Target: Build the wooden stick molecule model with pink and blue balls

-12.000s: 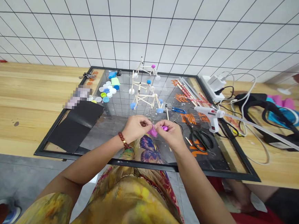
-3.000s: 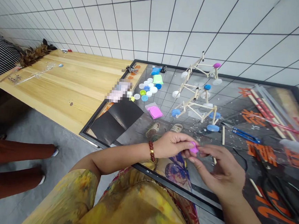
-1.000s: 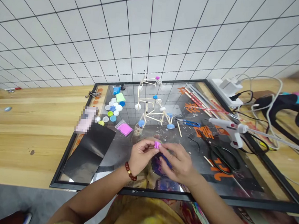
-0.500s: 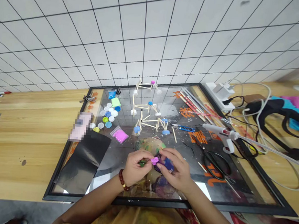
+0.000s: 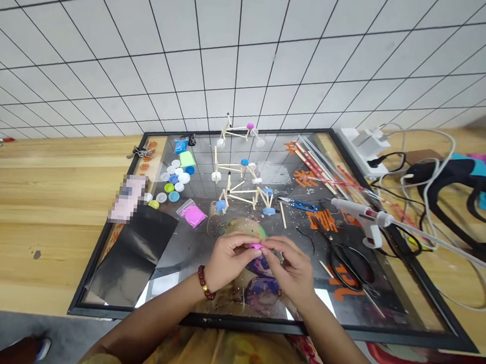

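A small lump of pink modelling clay (image 5: 256,246) is pinched between the fingertips of both hands, above the front middle of the glass-topped board. My left hand (image 5: 232,258), with a beaded bracelet at the wrist, closes on its left side. On the other side my right hand (image 5: 290,266) grips it, thumb and fingertips meeting the left ones. The fingers cover most of the lump. Up and to the left lies an opened bag of pink clay (image 5: 193,215). Beyond the hands stand small stick models, the nearest stick model (image 5: 242,193) having blue clay wheels.
Several bottle caps (image 5: 176,179) lie left, near green clay (image 5: 187,159) and black sheets (image 5: 136,258). To the right are blue-handled snips (image 5: 298,204), black scissors (image 5: 349,267), a white glue gun (image 5: 362,216) and sticks (image 5: 315,165). A power strip (image 5: 360,155) trails cables.
Both hands have drawn together, and their fingertips now meet around the pink clay, hiding more of it. The camera view has shifted slightly.
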Action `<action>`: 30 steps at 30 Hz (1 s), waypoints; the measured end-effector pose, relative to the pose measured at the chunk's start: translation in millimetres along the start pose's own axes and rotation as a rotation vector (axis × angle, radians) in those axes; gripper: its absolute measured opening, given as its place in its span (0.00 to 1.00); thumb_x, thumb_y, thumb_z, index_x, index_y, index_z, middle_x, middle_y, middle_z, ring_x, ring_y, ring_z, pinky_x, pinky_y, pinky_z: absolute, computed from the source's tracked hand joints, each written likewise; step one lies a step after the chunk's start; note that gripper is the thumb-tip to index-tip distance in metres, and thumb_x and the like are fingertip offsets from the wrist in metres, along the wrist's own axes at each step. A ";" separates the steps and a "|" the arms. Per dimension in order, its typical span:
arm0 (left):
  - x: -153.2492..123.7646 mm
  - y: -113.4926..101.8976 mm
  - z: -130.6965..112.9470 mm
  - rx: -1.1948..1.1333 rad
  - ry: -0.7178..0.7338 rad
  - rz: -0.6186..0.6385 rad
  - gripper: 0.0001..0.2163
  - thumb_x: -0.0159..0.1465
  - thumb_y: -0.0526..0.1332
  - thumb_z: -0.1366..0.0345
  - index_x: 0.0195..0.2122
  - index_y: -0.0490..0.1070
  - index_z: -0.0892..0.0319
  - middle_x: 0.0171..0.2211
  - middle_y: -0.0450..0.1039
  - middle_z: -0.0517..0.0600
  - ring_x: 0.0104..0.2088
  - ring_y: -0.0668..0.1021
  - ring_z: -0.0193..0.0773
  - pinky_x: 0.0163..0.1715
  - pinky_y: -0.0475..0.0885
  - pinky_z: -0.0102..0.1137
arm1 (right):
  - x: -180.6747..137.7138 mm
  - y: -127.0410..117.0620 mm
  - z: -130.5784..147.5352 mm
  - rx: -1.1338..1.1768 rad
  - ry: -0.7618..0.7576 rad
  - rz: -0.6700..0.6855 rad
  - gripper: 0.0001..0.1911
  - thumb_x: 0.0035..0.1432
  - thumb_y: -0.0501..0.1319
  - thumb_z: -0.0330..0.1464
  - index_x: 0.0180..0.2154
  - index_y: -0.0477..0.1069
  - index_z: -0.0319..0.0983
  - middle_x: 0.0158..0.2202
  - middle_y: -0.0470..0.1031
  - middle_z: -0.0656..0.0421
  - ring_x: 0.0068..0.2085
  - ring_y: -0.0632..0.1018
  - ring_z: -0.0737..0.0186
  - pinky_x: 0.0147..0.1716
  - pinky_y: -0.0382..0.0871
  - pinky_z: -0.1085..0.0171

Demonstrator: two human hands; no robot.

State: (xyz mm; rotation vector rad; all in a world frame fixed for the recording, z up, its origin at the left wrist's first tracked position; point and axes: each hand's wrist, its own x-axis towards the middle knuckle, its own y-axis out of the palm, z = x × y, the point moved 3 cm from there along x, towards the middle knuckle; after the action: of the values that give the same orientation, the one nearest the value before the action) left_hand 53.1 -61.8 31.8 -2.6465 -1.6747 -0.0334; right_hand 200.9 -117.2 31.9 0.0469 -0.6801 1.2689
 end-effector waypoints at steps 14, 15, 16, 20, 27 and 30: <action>14.4 19.7 12.7 -0.190 -0.136 0.036 0.11 0.56 0.68 0.60 0.38 0.81 0.59 0.37 0.80 0.54 0.34 0.80 0.37 0.37 0.76 0.32 | 0.8 -6.8 -16.8 0.071 0.139 -0.069 0.07 0.58 0.64 0.27 0.39 0.76 0.43 0.35 0.75 0.58 0.37 0.76 0.63 0.37 0.72 0.63; 12.9 19.2 12.6 -0.213 -0.141 0.049 0.12 0.55 0.69 0.60 0.39 0.81 0.59 0.38 0.80 0.54 0.36 0.80 0.38 0.39 0.76 0.32 | 0.3 -5.6 -18.3 0.077 0.166 -0.088 0.08 0.58 0.65 0.28 0.41 0.75 0.43 0.34 0.74 0.59 0.35 0.76 0.64 0.36 0.72 0.64; 11.7 18.3 12.0 -0.228 -0.147 0.053 0.13 0.55 0.69 0.60 0.40 0.81 0.59 0.39 0.80 0.54 0.37 0.80 0.38 0.40 0.76 0.32 | 0.0 -4.8 -19.4 0.092 0.190 -0.105 0.10 0.57 0.65 0.29 0.43 0.74 0.43 0.34 0.73 0.60 0.34 0.76 0.65 0.35 0.72 0.64; 10.1 14.4 11.3 -0.298 -0.256 0.028 0.13 0.54 0.71 0.59 0.37 0.82 0.60 0.34 0.81 0.53 0.31 0.79 0.35 0.37 0.76 0.31 | 1.8 -3.7 -17.2 0.100 0.204 -0.051 0.07 0.57 0.65 0.31 0.40 0.74 0.42 0.31 0.73 0.60 0.32 0.75 0.65 0.33 0.72 0.65; 12.0 12.5 16.0 -0.398 -0.374 -0.023 0.12 0.51 0.72 0.59 0.33 0.82 0.60 0.28 0.80 0.51 0.27 0.78 0.33 0.31 0.76 0.29 | 3.4 -7.7 -15.8 0.120 0.227 0.015 0.11 0.61 0.62 0.31 0.46 0.75 0.43 0.35 0.77 0.58 0.36 0.78 0.64 0.36 0.73 0.64; 11.1 11.7 17.2 -0.251 -0.295 -0.011 0.10 0.54 0.70 0.60 0.34 0.82 0.59 0.29 0.80 0.51 0.27 0.78 0.34 0.31 0.77 0.30 | 4.1 -6.9 -11.9 0.023 0.142 0.025 0.10 0.60 0.63 0.29 0.44 0.77 0.43 0.36 0.77 0.57 0.36 0.77 0.63 0.36 0.74 0.63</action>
State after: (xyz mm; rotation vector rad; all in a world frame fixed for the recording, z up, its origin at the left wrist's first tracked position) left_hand 68.7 -56.5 14.9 -2.9488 -1.8815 0.1669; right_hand 212.7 -111.2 26.6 -0.0328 -0.5447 1.2911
